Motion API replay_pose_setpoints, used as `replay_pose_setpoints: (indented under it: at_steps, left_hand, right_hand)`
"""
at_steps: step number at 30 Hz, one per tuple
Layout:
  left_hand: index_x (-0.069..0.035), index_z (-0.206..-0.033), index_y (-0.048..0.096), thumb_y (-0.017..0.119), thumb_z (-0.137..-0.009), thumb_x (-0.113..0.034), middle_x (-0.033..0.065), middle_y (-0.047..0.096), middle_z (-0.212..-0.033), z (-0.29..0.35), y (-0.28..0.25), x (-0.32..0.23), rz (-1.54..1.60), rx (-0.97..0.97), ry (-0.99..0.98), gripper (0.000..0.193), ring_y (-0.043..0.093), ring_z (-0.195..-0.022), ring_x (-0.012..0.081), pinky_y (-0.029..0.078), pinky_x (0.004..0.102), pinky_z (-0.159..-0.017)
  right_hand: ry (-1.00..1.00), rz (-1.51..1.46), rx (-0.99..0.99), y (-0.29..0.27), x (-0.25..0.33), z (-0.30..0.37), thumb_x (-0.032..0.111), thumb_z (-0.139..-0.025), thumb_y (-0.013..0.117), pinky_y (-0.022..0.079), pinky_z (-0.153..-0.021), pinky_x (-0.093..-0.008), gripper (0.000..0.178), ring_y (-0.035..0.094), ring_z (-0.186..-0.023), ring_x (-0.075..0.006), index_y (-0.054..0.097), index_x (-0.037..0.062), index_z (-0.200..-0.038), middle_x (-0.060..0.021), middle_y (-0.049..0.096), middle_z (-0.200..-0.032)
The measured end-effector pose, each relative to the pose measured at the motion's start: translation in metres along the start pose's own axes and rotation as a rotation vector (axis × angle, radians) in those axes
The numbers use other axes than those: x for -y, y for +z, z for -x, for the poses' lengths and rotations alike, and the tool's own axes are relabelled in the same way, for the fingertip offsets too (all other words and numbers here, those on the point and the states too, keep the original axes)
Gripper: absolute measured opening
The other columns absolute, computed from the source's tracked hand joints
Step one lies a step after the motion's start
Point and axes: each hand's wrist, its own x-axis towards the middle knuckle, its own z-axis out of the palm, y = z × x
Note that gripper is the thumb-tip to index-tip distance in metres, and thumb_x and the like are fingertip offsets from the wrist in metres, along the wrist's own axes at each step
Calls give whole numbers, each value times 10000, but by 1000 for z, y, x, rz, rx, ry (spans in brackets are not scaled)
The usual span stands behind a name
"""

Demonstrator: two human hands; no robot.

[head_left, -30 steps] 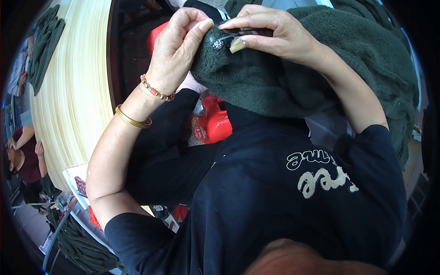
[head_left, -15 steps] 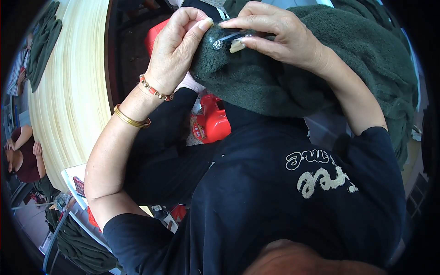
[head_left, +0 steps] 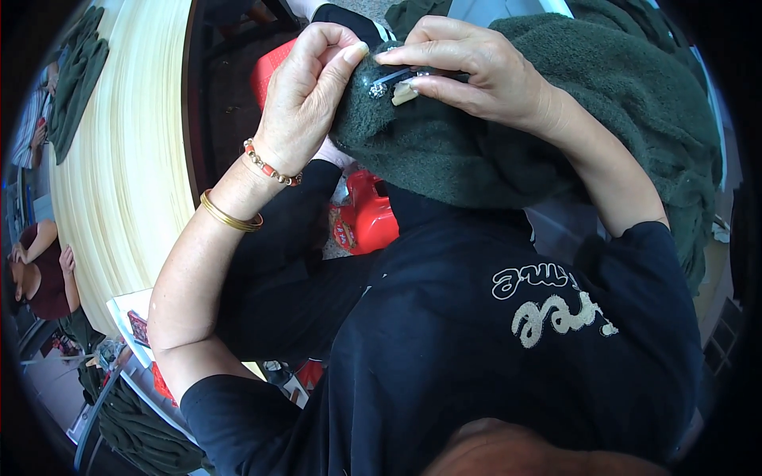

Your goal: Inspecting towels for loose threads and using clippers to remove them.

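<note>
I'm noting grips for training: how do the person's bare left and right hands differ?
The left hand pinches the fuzzy dark green cloth, while the right hand holds what looks like a small thin-bladed tool. The left wrist wears an orange-and-gold beaded bracelet and gold bangle; the right is bare. Both hands work close together.

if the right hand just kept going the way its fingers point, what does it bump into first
Probably the gathered edge of the green cloth, just off the right hand's fingertips, then the left hand's thumb; depth is unclear from this one view.
</note>
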Motion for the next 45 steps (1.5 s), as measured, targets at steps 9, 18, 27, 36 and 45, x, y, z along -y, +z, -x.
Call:
replay_pose_setpoints:
  at_steps: [9,18,27,36,45]
  left_hand:
    - [-19,-988,528,528,-954,-151,-29,522,-779,3,2,-2,9,19,-19,137,475,-729,15,417,165,-644]
    - [-29,-1036,539,497,-971,-176,-36,536,-912,3,-3,-2,121,112,-126,166,489,-851,18,407,159,-747]
    - [-56,-1034,539,510,-964,-164,-53,522,-882,5,7,-7,124,100,-109,131,465,-788,5,377,134,-702]
    - [-67,-999,522,482,-949,-166,43,604,-876,-4,-7,-14,928,43,-551,119,612,-769,125,505,244,-682]
    - [-70,-1074,540,418,-979,-324,41,634,-997,-7,-9,2,727,199,-492,298,605,-872,108,452,259,-820]
  right_hand:
    - [422,-218,166,-9,26,-9,16,-787,649,459,-633,-264,339,562,-719,-157,628,30,-1125,-65,572,-870]
    - [132,-239,-18,0,11,-9,49,-799,653,472,-647,-315,280,585,-739,-268,615,4,-1073,-122,577,-848]
    - [490,-328,202,-10,26,-4,46,-817,629,458,-634,-257,279,574,-721,-155,631,11,-1093,-68,569,-826]
    - [1287,-856,-50,-9,40,-26,114,-798,726,413,-630,-229,355,502,-698,-69,611,-29,-1102,12,562,-827]
    - [1532,-866,124,-17,19,-31,181,-855,665,325,-472,-179,174,434,-541,-21,651,30,-942,43,537,-676]
